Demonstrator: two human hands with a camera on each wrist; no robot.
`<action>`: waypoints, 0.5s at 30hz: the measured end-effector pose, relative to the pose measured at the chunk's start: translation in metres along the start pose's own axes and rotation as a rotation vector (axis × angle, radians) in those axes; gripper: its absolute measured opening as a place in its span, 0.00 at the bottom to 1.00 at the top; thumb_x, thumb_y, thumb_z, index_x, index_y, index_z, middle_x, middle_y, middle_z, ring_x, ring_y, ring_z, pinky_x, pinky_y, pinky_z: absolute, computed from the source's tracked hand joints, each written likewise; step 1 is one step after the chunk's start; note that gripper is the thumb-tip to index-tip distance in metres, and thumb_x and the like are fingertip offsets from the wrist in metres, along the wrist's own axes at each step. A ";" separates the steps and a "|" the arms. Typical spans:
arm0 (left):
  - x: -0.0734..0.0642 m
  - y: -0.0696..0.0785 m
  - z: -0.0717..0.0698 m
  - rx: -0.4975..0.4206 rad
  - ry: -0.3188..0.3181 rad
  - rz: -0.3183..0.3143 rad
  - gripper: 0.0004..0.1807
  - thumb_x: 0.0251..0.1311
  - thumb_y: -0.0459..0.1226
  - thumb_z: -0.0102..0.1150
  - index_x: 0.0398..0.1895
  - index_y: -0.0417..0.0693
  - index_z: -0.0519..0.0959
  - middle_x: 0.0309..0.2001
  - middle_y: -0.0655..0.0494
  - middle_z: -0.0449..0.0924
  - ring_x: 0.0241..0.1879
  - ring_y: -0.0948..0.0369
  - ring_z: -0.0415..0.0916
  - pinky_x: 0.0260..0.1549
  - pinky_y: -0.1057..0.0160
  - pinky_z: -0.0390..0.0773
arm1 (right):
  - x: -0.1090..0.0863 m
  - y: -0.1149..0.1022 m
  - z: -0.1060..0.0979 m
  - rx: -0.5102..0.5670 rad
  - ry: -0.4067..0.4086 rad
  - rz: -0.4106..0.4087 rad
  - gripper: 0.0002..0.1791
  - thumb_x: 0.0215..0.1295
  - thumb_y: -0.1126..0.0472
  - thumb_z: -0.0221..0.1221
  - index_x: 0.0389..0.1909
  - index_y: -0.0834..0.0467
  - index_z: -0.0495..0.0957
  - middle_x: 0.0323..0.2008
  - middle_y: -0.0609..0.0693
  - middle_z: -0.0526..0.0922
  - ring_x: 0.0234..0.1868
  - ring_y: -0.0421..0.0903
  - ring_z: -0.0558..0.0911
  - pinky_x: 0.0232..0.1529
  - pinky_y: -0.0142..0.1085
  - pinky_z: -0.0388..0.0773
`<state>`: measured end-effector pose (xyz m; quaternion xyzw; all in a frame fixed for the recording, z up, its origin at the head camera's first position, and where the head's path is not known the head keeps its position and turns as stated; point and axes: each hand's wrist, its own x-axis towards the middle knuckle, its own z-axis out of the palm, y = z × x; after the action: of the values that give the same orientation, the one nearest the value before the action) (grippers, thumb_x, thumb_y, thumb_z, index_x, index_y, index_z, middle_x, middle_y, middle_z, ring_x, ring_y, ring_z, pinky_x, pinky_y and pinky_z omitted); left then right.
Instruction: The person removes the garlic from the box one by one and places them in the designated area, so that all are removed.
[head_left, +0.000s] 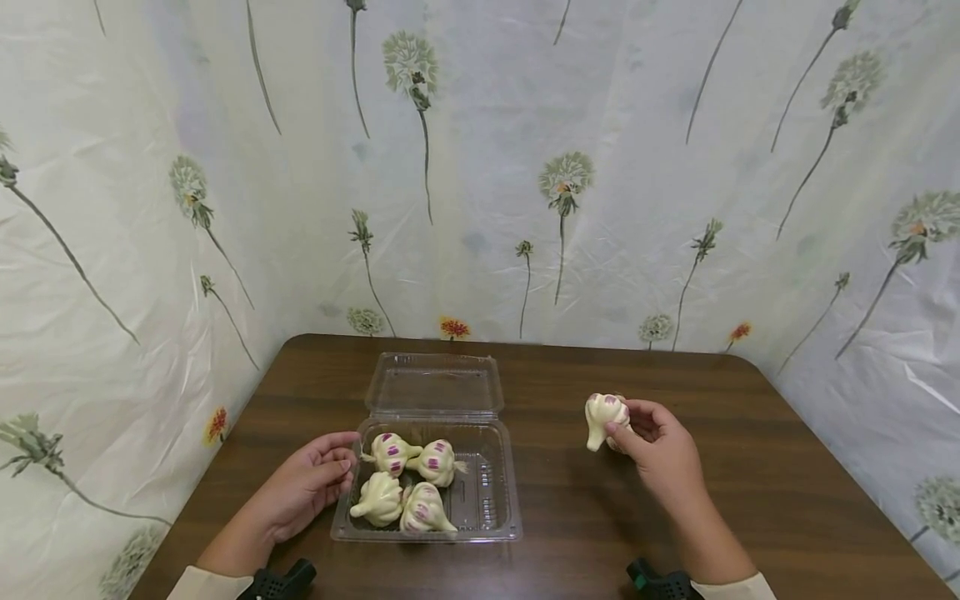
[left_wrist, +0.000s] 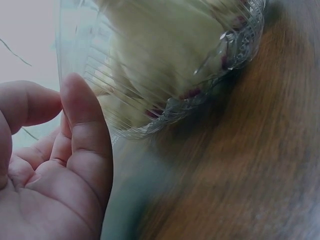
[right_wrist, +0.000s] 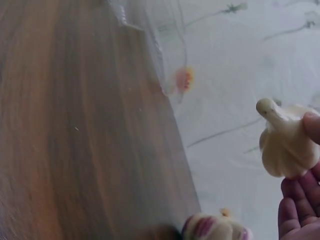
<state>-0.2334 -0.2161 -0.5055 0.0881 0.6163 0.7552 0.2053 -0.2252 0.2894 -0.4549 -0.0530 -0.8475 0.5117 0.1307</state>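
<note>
A clear plastic clamshell container lies with its lid folded back, holding several garlic bulbs with purple patches in its left part. My left hand pinches the container's left rim between thumb and finger; in the left wrist view its fingertips meet at the clear wall. To the right of the container, my right hand grips a pale garlic bulb, raised over the table, stem end pointing down. The right wrist view shows that held bulb and a second purple-marked bulb, partly cut off below.
The dark wooden table has rounded far corners. Its far edge meets a pale curtain printed with dandelions, which also hangs along both sides. The container's raised lid leans toward the far edge.
</note>
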 end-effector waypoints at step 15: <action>-0.003 0.002 0.001 -0.014 -0.028 0.023 0.31 0.78 0.31 0.54 0.77 0.33 0.54 0.46 0.58 0.77 0.41 0.67 0.78 0.43 0.71 0.83 | 0.005 0.017 -0.022 0.003 0.115 0.009 0.32 0.67 0.47 0.71 0.63 0.61 0.75 0.56 0.50 0.81 0.47 0.25 0.79 0.44 0.19 0.80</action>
<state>-0.2306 -0.2171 -0.5034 0.1039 0.6069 0.7606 0.2059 -0.2251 0.3169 -0.4590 -0.0859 -0.8375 0.5097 0.1770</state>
